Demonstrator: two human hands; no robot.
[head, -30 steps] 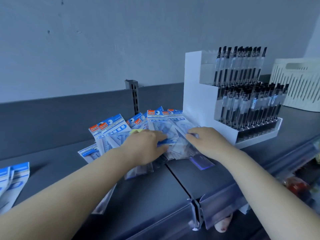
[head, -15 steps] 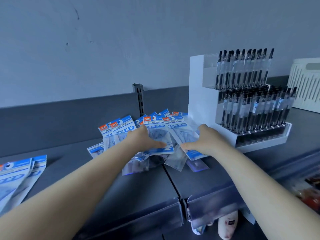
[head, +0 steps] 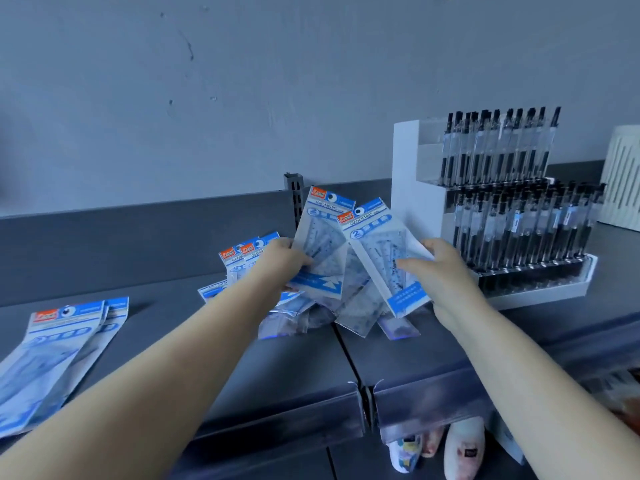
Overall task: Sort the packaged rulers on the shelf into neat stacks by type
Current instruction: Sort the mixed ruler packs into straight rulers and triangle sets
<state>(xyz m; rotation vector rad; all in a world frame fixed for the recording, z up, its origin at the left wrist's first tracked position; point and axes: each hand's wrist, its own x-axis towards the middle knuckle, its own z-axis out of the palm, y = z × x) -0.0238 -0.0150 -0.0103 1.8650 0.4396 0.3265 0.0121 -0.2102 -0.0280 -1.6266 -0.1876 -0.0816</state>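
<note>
Blue-and-clear geometric ruler packs are fanning out from both hands above the shelf [head: 242, 368]. Left hand [head: 282, 263] is gripping one ruler pack [head: 320, 247], fingers curled round its left edge and thumb on the front; right hand [head: 438, 271] is holding a second pack [head: 381, 258], thumb lying across the clear front and the other fingers behind it. Both packs are being lifted and tilted face-up toward the camera, likely so the printed headers can be read and the type checked before stacking. Long axis of each held pack is running near-to-far, orange-and-blue header at the far, upper end; the left one is leaning slightly right, the right one leaning left, so they are overlapping in the middle. Loose pile of packs [head: 311, 317] is lying under the hands at the shelf seam, unsorted and crossing at mixed angles. Longer packs [head: 59, 351] are lying flat at the near left, well apart, headers pointing far, probably a started stack. Pen display rack [head: 502, 209] is standing just right of the pile.
</note>
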